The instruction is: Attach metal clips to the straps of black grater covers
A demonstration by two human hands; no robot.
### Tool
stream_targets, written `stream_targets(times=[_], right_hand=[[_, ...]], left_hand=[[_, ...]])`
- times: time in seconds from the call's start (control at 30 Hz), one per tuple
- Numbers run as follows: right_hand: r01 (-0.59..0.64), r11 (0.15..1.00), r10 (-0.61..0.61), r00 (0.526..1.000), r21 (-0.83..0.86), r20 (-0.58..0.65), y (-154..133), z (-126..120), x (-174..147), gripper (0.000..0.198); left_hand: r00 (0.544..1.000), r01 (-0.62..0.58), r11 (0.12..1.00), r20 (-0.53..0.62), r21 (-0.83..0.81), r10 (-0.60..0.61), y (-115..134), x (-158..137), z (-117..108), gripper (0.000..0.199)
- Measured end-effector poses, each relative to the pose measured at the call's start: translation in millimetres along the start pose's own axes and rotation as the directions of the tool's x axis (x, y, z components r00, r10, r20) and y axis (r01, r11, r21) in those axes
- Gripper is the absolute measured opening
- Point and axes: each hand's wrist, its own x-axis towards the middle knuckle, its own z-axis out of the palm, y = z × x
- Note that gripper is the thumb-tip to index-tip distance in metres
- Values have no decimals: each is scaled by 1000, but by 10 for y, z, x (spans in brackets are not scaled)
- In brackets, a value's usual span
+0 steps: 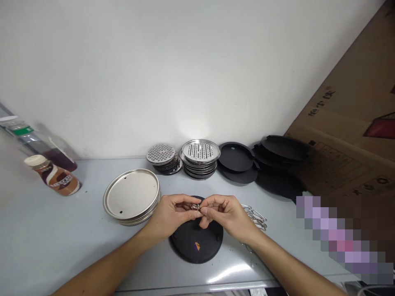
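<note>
My left hand (179, 211) and my right hand (224, 213) meet over a round black plate (197, 255). Between their fingertips is a small shiny metal piece (195, 207), partly covered by the fingers, so its exact kind does not show. Both hands pinch it. The black plate lies on the table with a small orange and purple sticker (197, 246) near its front. Bent metal wire loops (257, 218) lie just beyond my right wrist, partly hidden by it. To the left of my left hand stands a stack of round silver trays (132, 195).
Along the wall stand perforated metal discs (160, 154), slotted metal discs (201, 151) and black round plates (236, 158). More black pans (285, 148) lean by a cardboard box (348, 123). A Nescafé bottle (57, 176) and a bottle of dark liquid (46, 150) are at the left.
</note>
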Motion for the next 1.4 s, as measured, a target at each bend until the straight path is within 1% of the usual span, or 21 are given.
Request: stream_targets(times=[0.17,0.33,0.5,0.6,0.73,0.8,0.83,0.9,0.97,1.0,1.07,1.13,1.2,1.27,1.3,1.33,1.4], right_hand=[[-1,999,1,1000,34,11,24,1,11,36],[-5,999,3,999,54,41,22,-7,-5,34],[-27,995,19,996,97,82,19,-34,-9,32],[-39,990,28,996,135,84,31,-48,10,31],[-89,967,70,994,237,86,63,-60,46,29],[-110,962,86,991,249,105,76,-59,55,31],[-104,970,81,991,222,110,79,-54,53,32],[-38,994,29,996,107,89,75,-35,36,28],[83,994,-81,996,-70,33,58,-10,2,21],[146,974,-147,989,-173,11,47,1,-16,18],[260,891,-274,962,-371,18,29,13,-50,17],[358,782,-377,924,-510,70,27,12,-69,20],[441,674,-461,878,-593,130,46,1,-74,24],[496,580,-519,836,-646,177,75,-7,-70,28],[511,550,-534,823,-661,193,85,-8,-69,29],[513,538,-536,821,-669,198,90,-6,-69,29],[471,576,-495,852,-668,173,76,1,-72,26]], left_hand=[[999,19,1000,-27,-9,-19,-21,2,-3,32],[998,31,998,-58,59,-28,11,-15,13,30],[995,-50,984,-81,171,65,39,-43,16,26],[992,-91,968,-69,234,110,52,-46,5,23],[993,-98,977,-46,191,109,72,-30,-8,24],[992,-107,980,-49,169,116,75,-28,-6,24],[990,-117,979,-55,167,128,72,-31,-2,24],[986,-137,976,-71,171,151,62,-39,5,23],[985,-135,977,-83,162,150,53,-47,9,23],[987,-124,981,-84,146,137,51,-48,9,23],[992,-92,991,-77,96,99,49,-45,7,24],[995,-62,997,-69,47,65,47,-38,5,26],[997,-49,998,-62,26,50,40,-32,5,27],[995,-74,996,-61,55,77,32,-30,4,26],[993,-100,990,-61,94,106,30,-30,1,26],[988,-132,981,-59,145,142,29,-30,-3,25],[975,-196,949,-52,248,215,32,-30,-15,22]])
